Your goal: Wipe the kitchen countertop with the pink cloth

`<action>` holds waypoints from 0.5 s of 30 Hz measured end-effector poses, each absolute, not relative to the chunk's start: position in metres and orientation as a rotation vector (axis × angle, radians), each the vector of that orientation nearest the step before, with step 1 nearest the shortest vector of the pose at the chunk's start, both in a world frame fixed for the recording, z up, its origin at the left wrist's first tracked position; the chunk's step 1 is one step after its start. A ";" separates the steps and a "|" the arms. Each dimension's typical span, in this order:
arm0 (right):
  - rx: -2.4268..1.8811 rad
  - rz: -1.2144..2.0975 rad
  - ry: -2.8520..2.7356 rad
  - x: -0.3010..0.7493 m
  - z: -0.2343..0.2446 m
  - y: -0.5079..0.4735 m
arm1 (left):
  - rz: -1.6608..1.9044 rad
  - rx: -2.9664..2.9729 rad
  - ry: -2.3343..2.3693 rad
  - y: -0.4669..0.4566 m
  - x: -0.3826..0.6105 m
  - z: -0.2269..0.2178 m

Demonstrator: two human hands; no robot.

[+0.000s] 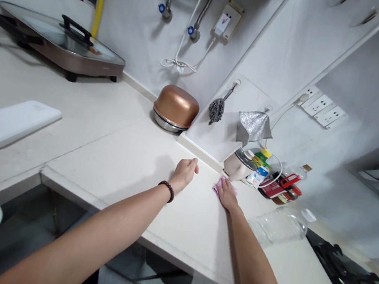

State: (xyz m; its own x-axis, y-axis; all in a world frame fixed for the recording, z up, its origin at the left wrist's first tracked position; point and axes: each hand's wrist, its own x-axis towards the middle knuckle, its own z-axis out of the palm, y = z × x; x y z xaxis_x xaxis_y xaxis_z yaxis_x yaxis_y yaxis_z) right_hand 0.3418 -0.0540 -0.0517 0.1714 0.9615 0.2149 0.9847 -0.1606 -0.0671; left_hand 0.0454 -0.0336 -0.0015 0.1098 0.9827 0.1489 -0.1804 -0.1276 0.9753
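My right hand (227, 195) presses a pink-purple cloth (217, 190) flat on the white countertop (191, 223), close to the wall ledge and a small cream pot with a glass lid (240, 165). Bits of the cloth stick out around the fingers; the rest is hidden under the palm. My left hand (184, 175) wears a dark beaded bracelet (167, 191) at the wrist. Its fingers are curled into a loose fist over the counter, with nothing seen in them. Beyond it, against the wall, a copper-coloured pan (177, 104) sits upside down on a steel bowl (169, 124).
Right of the pot are a condiment basket (277, 187) with several packets and bottles, a clear plastic bottle (282, 224) lying down and a black stove (347, 279). On the left are a lidded electric pan (80, 61) and a white power bank (18, 121) with a cable.
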 end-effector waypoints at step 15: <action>-1.950 -0.004 -2.252 0.279 -0.047 -0.255 | 1.310 1.229 0.918 -0.039 0.043 -0.001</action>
